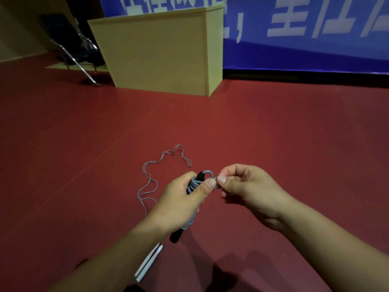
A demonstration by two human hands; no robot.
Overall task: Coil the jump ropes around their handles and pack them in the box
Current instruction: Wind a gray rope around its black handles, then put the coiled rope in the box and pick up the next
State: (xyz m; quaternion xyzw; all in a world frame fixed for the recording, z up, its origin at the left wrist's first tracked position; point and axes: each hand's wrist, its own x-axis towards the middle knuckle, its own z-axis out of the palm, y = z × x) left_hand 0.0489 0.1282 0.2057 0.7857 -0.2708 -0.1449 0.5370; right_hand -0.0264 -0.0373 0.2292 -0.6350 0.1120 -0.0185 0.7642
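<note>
My left hand grips the black handles of a jump rope, with grey-blue rope coiled round them. The handles' lower ends stick out below my palm. My right hand pinches the rope's last loop between thumb and forefinger, right beside my left thumb. A second jump rope lies on the red floor: its thin grey cord snakes away from me, and its two white handles lie side by side under my left forearm. No packing box is clearly in view.
A tall light wooden cabinet stands on the floor ahead. A metal-framed chair stands to its left. A blue banner with white characters covers the wall at the back right. Red floor stretches between the cabinet and me.
</note>
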